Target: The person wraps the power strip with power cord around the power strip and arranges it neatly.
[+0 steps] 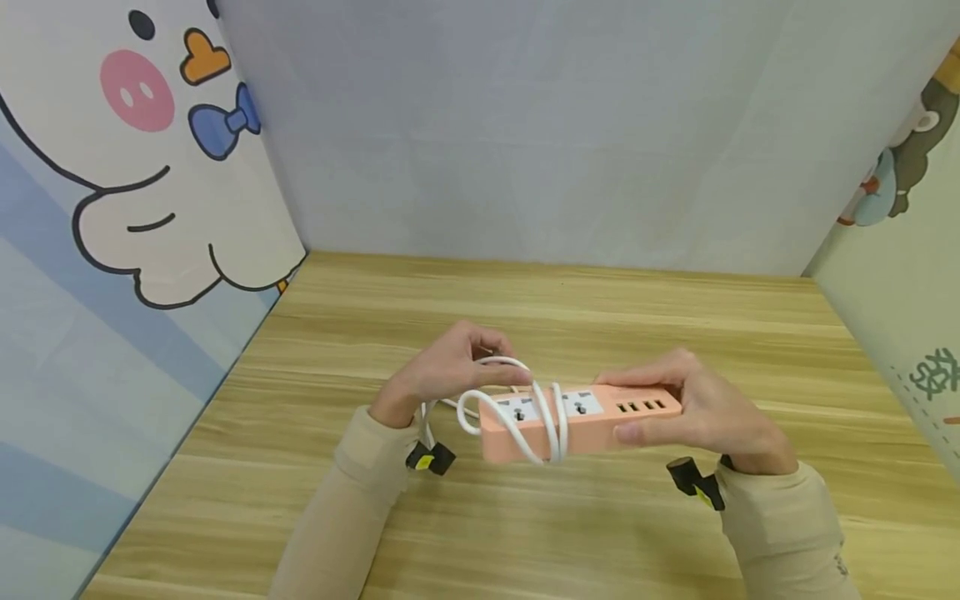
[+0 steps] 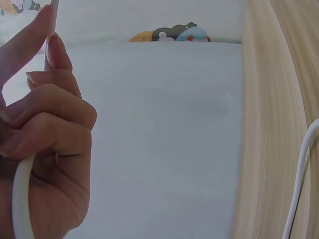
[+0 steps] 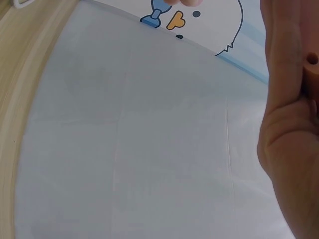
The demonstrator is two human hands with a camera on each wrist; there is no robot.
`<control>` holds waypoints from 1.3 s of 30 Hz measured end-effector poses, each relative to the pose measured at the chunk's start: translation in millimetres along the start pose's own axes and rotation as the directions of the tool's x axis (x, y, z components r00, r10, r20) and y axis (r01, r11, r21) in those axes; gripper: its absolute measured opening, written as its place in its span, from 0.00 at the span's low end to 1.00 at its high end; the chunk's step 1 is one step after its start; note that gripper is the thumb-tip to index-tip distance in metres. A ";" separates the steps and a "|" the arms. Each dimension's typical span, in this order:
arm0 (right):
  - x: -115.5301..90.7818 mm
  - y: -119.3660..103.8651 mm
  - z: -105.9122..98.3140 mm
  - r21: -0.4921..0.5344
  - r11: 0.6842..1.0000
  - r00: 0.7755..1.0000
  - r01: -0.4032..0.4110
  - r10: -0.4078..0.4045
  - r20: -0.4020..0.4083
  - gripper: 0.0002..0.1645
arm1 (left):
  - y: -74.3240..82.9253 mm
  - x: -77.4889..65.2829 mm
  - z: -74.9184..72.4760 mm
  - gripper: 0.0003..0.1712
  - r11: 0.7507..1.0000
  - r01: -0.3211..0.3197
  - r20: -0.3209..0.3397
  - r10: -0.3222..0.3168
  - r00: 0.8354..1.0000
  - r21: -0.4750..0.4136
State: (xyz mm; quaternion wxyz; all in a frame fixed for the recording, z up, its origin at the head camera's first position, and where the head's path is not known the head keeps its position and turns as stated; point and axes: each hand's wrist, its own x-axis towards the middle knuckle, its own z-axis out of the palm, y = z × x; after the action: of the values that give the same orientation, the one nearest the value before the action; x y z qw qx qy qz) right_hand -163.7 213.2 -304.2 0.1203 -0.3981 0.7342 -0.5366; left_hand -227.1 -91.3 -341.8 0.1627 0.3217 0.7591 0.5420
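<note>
In the head view a pink power strip [image 1: 592, 433] with white socket panels and several USB ports is held above the table. My right hand [image 1: 705, 408] grips its right end, thumb on the front side and fingers behind. White cable [image 1: 551, 425] loops around the strip's left half. At the left end, my left hand [image 1: 457, 362] pinches the cable between thumb and fingertips. The left wrist view shows the cable [image 2: 22, 199] also running through the curled fingers of that hand [image 2: 55, 119]. In the right wrist view only the edge of the right hand [image 3: 286, 114] and a corner of the strip [image 3: 312, 74] show.
The wood-grain table [image 1: 525, 533] lies under both hands. More white cable [image 2: 299, 174] trails over it on the left. A grey-white backdrop [image 1: 540, 133] stands behind, with cartoon-printed panels [image 1: 150, 233] at the sides. Small black cameras [image 1: 431, 458] are worn at both wrists.
</note>
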 end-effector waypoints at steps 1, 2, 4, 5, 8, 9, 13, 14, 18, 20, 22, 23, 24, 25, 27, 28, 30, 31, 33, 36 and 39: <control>0.8 1.0 0.1 -0.004 1.000 1.000 0.023 -0.023 0.011 0.26 | 0.2 0.0 0.0 0.07 1.000 -0.003 -0.002 0.003 1.000 0.007; 1.3 1.8 0.5 0.001 1.000 0.999 0.031 -0.031 0.022 0.25 | 0.8 -0.1 0.1 0.06 1.000 -0.007 -0.005 0.007 1.000 0.011; 2.2 3.1 1.5 -0.002 0.998 0.997 0.060 -0.059 0.040 0.25 | 1.7 -0.2 0.7 0.05 1.000 -0.011 -0.004 0.011 1.000 0.012; 2.6 3.7 2.0 0.000 0.997 0.996 0.071 -0.071 0.047 0.25 | 2.0 -0.1 1.2 0.05 1.000 -0.013 -0.004 0.013 1.000 0.014; 2.7 4.7 3.0 -0.003 0.998 0.996 0.066 -0.065 0.056 0.25 | 3.1 -0.5 2.1 0.05 1.000 -0.017 0.002 0.017 1.000 0.019; 2.9 5.1 3.1 -0.008 0.998 0.996 0.068 -0.068 0.061 0.24 | 3.3 -0.6 2.2 0.05 1.000 -0.018 0.007 0.018 1.000 0.019; 3.9 6.4 3.2 -0.072 0.996 0.997 0.050 -0.046 0.067 0.24 | 5.2 -1.6 1.8 0.06 0.999 -0.022 0.021 0.021 1.000 0.031; 4.5 7.0 3.2 -0.084 0.995 0.996 0.051 -0.045 0.071 0.24 | 5.7 -1.6 1.3 0.06 0.999 -0.022 0.023 0.021 1.000 0.037; 7.3 7.6 3.2 -0.105 0.993 0.996 0.048 -0.039 0.086 0.23 | 8.6 -1.1 -0.5 0.06 0.998 -0.023 0.020 0.022 1.000 0.056; 8.6 7.5 3.2 -0.103 0.993 0.995 0.050 -0.041 0.090 0.23 | 10.8 -0.9 -1.1 0.06 0.998 -0.026 0.017 0.026 1.000 0.056; 9.4 7.4 3.5 -0.113 0.993 0.995 0.044 -0.034 0.091 0.22 | 13.1 -1.6 -0.8 0.06 0.998 -0.033 0.018 0.032 0.999 0.051; 9.7 7.8 3.8 -0.114 0.992 0.995 0.047 -0.037 0.093 0.22 | 14.0 -2.1 -0.3 0.06 0.998 -0.037 0.019 0.036 0.999 0.048; 9.8 8.5 4.1 -0.119 0.992 0.995 0.052 -0.041 0.095 0.22 | 14.4 -2.7 0.3 0.05 0.998 -0.040 0.020 0.039 0.999 0.046; 9.8 9.4 4.8 -0.120 0.991 0.994 0.053 -0.041 0.098 0.22 | 14.7 -3.6 1.1 0.05 0.998 -0.040 0.019 0.039 0.999 0.044; 9.5 11.7 6.5 -0.121 0.991 0.993 0.063 -0.050 0.108 0.21 | 14.0 -5.2 2.9 0.05 0.998 -0.034 0.019 0.033 0.999 0.047; 9.0 12.9 7.3 -0.123 0.991 0.993 0.056 -0.043 0.108 0.21 | 13.3 -5.8 3.8 0.05 0.998 -0.029 0.015 0.028 0.999 0.052; 7.8 15.0 9.1 -0.131 0.990 0.994 0.045 -0.031 0.106 0.21 | 12.4 -6.8 5.6 0.05 0.998 -0.015 0.008 0.015 1.000 0.061; 7.1 15.7 10.0 -0.129 0.991 0.995 0.028 -0.015 0.103 0.20 | 11.8 -7.1 6.3 0.06 0.998 -0.009 0.008 0.009 1.000 0.064; 6.2 16.8 11.0 -0.137 0.990 0.995 0.011 0.003 0.100 0.20 | 10.8 -7.4 7.5 0.06 0.998 -0.004 0.008 0.003 1.000 0.070; 6.6 17.4 10.8 -0.156 0.988 0.995 -0.009 0.024 0.093 0.20 | 11.2 -7.8 7.0 0.07 0.998 0.004 0.001 -0.004 1.000 0.069; 8.8 17.4 9.5 -0.167 0.986 0.996 -0.015 0.029 0.084 0.20 | 12.6 -7.9 5.1 0.07 0.998 0.010 -0.011 -0.009 1.000 0.061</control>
State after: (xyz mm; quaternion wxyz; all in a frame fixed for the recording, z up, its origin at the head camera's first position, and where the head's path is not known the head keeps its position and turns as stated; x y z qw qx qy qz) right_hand -171.6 202.2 -321.1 0.1239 -0.4214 0.7749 -0.4545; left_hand -214.4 -90.3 -332.7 0.1511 0.3199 0.7777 0.5196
